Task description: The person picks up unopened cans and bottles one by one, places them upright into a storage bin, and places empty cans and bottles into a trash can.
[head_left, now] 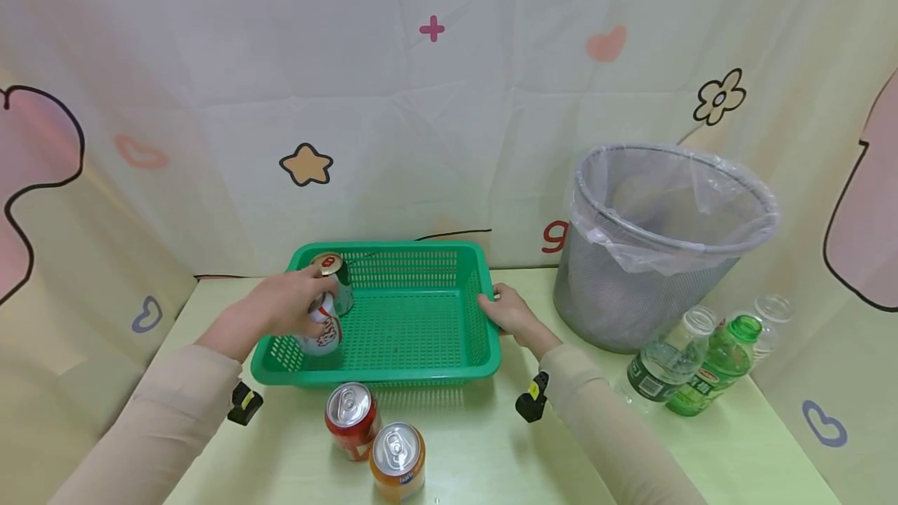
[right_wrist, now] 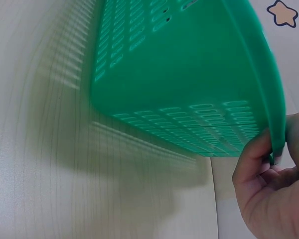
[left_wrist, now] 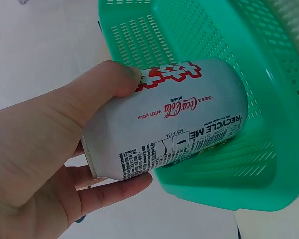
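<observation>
My left hand (head_left: 291,304) grips a white Coca-Cola can (left_wrist: 174,114) around its upper end, thumb on one side and fingers on the other. In the head view this can (head_left: 327,330) is inside the left end of a green plastic basket (head_left: 375,375). Just behind it in the basket stands another can (head_left: 341,287) with a gold top and dark green side. At the basket's right end, my right hand (head_left: 510,310) pinches the rim, with the thumb over the edge and curled fingers beneath, as the right wrist view shows the hand (right_wrist: 276,184).
In front of the basket stand a red can (head_left: 352,421) and an orange Fanta can (head_left: 397,462). A mesh bin (head_left: 610,294) with a clear liner is at the back right. Beside it stand a clear bottle (head_left: 666,365), a green bottle (head_left: 722,365) and another clear bottle (head_left: 772,318).
</observation>
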A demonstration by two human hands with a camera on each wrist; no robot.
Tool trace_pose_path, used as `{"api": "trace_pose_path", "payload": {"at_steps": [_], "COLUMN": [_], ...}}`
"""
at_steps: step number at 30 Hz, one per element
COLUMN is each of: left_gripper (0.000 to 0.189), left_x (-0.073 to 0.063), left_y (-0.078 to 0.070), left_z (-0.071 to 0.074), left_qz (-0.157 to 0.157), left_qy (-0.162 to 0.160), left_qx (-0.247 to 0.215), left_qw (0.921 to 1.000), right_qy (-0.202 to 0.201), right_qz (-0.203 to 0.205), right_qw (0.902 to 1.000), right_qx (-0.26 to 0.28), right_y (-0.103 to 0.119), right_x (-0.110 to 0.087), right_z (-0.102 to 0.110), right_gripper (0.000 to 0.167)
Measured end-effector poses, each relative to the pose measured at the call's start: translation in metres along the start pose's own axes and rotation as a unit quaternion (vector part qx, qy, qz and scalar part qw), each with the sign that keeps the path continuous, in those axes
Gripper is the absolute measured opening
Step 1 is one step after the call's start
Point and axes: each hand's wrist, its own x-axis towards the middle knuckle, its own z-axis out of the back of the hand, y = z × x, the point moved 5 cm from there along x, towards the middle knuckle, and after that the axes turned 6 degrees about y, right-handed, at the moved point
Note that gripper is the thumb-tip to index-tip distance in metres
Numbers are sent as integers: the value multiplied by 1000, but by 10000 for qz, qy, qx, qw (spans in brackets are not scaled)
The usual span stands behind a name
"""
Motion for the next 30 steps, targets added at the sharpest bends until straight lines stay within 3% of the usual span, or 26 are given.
{"api": "trace_pose_path", "payload": {"at_steps": [30], "left_gripper": [44], "left_x": [26], "left_y": [16], "left_z": [-26], "left_qz": [515], "left_qy": [560], "left_qx": [70], "left_qw": [9971], "right_qy": [-3], "right_qz": [74], "right_qw": [9999], "right_qx": [81], "right_y": [0], "right_x": [-1], "right_z": [0], "right_gripper": [34]}}
